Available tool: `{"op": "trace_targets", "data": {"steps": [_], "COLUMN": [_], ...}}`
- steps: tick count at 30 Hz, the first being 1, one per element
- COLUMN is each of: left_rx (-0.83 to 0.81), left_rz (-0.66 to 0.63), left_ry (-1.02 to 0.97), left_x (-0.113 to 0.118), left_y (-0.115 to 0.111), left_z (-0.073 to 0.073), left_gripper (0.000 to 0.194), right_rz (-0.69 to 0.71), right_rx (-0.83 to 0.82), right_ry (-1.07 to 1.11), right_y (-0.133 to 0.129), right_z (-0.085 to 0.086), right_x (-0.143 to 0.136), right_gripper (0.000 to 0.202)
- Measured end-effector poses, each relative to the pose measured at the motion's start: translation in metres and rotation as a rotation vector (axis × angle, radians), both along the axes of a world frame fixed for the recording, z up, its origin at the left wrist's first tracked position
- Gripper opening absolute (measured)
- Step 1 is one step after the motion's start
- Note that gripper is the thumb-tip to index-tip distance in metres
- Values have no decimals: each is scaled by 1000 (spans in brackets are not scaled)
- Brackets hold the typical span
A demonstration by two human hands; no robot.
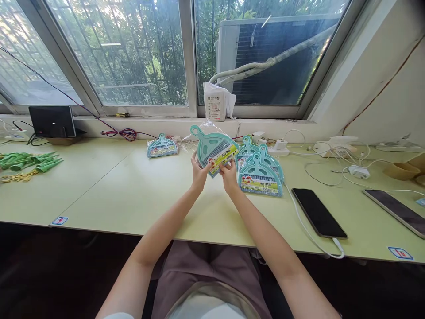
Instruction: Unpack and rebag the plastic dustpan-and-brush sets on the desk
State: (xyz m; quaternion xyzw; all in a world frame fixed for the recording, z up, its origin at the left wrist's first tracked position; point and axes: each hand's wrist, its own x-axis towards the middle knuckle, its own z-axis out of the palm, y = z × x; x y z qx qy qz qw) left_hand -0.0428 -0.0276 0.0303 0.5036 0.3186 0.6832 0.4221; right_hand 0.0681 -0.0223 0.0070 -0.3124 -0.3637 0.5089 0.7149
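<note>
Between both hands, a teal mini dustpan and brush set point(212, 148) in clear plastic wrap is held up off the table, tilted, with a yellow printed label. My left hand point(200, 172) grips its lower left edge, and my right hand point(229, 174) grips the lower right edge. Just to the right, several more wrapped dustpan sets point(260, 179) lie overlapping in a pile, one with a greener rim. Another wrapped set point(162, 147) lies apart, farther back on the left.
On the pale yellow table point(109, 195), a phone point(318, 212) with a white cable lies at right, near a second phone point(398, 210). Chargers and tangled cables point(345, 155) stand behind. Green pieces point(29, 161) and a tablet point(52, 122) are at left. A white box point(215, 105) sits on the sill.
</note>
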Motion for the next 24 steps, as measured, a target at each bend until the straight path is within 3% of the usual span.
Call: {"op": "trace_targets", "data": {"steps": [4,10,14,18,24], "left_rx": [77,34,27,-172,-299], "left_rz": [66,168,50,-137,-149], "left_ry": [142,137,62,-30,-41], "left_x": [2,3,4,4,0], "left_y": [-2,-3,-6,-8,0], "left_z": [-2,-8,-3,3,-4], "left_gripper": [86,77,84,59,56], "right_rz": [-25,22,16,0,31], "right_rx": [-8,-10,-19,-5,16], "right_ry": [-11,-1,4,0,-41], "right_y": [1,0,0,0,2], "right_z": [-2,0,4,6,1], "right_x": [1,0,4,8,5], "right_gripper": [51,50,48,51,48]}}
